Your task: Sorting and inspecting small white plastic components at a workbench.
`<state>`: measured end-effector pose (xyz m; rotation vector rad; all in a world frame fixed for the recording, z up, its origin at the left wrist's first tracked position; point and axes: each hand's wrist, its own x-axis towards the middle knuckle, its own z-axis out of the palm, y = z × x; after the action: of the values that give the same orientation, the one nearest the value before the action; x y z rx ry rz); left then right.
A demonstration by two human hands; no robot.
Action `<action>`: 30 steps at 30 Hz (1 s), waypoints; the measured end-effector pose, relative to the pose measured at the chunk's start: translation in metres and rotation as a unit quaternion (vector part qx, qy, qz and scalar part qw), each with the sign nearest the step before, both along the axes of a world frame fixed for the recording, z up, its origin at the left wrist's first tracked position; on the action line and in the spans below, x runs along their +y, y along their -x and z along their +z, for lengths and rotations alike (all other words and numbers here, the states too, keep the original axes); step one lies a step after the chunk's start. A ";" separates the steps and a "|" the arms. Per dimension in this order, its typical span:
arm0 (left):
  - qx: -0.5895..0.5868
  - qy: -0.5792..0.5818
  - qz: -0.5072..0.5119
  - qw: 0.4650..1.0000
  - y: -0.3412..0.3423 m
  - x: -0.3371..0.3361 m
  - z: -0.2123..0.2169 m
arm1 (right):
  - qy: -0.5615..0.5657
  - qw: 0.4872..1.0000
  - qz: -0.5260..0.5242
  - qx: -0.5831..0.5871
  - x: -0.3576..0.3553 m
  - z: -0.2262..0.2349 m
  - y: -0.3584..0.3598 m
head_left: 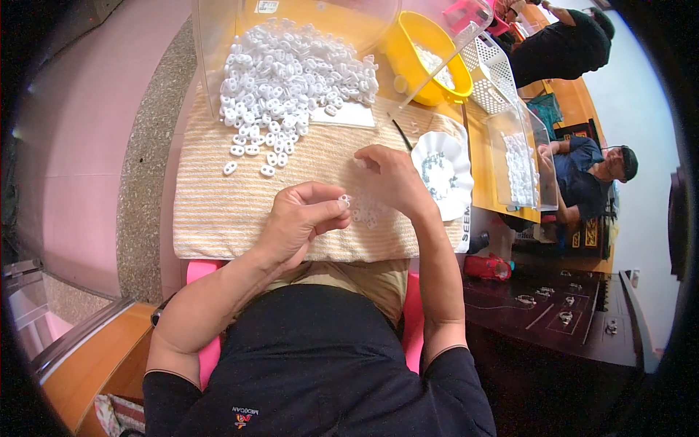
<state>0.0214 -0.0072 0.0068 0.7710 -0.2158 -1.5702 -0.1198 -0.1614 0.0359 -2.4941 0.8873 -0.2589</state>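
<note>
Pinched between thumb and forefinger, in the nearly closed grip of the left hand: a small white plastic piece with a round hole, held just above a striped, tan-and-cream towel. Just to the right, with fingers bent and bunched, the right hand; too blurred to tell how far closed in its grip, or whether holding anything. Partly hidden beneath and beside it, a loose scatter of small pale pieces on the soft, ribbed cloth.

Beyond both hands, spilling from a clear, stiff-walled bin onto the towel, a big heap of smooth white two-holed ovals, with strays toward the left hand. Against the heap's right edge, a flat white sheet. Close by the right wrist, a white plate with a scalloped rim and small bits in the middle; near its edge, a thin black rod.

Farther right, crossed in front by a clear plastic edge, a glossy yellow oval tub of white pieces. Next, a white perforated basket, then a clear box of white pieces on a smooth wooden bench. Past these, two co-workers in dark clothing.
</note>
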 end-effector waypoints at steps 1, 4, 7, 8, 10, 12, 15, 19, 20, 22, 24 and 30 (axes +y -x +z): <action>0.002 0.003 -0.002 1.000 0.000 0.000 0.000 | -0.036 0.999 -0.023 -0.013 0.001 0.001 0.004; 0.001 0.002 0.002 1.000 0.000 0.000 -0.001 | -0.095 0.993 -0.051 -0.044 0.005 0.000 0.007; -0.004 -0.004 0.002 1.000 0.000 0.000 0.000 | -0.136 0.986 -0.056 -0.079 0.008 -0.005 0.016; -0.003 -0.005 0.000 1.000 0.000 0.000 0.000 | -0.156 0.981 -0.052 -0.098 0.010 -0.006 0.019; -0.007 0.001 -0.001 1.000 0.001 0.000 0.000 | -0.206 0.969 -0.062 -0.118 0.013 -0.007 0.024; -0.009 -0.005 0.000 1.000 0.000 0.000 -0.001 | -0.259 0.953 -0.068 -0.138 0.016 -0.011 0.027; -0.007 -0.007 -0.003 1.000 0.000 0.000 -0.002 | -0.307 0.932 -0.053 -0.184 0.021 -0.012 0.030; -0.004 -0.011 -0.005 1.000 0.000 0.000 -0.001 | -0.351 0.914 -0.064 -0.195 0.026 -0.015 0.031; -0.003 -0.011 -0.006 1.000 0.000 0.001 -0.001 | -0.358 0.910 -0.066 -0.200 0.027 -0.016 0.032; -0.004 -0.008 -0.007 1.000 0.000 0.001 -0.001 | -0.374 0.901 -0.066 -0.211 0.030 -0.016 0.031; -0.005 -0.010 -0.007 1.000 0.001 0.001 -0.001 | -0.393 0.890 -0.063 -0.223 0.031 -0.018 0.031; 0.000 -0.010 -0.004 1.000 0.001 0.000 -0.001 | -0.412 0.876 -0.053 -0.245 0.032 -0.023 0.031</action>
<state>0.0208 -0.0067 0.0060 0.7871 -0.2036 -1.5827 -0.1503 -0.1298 0.0124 -1.4932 0.7078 -0.4182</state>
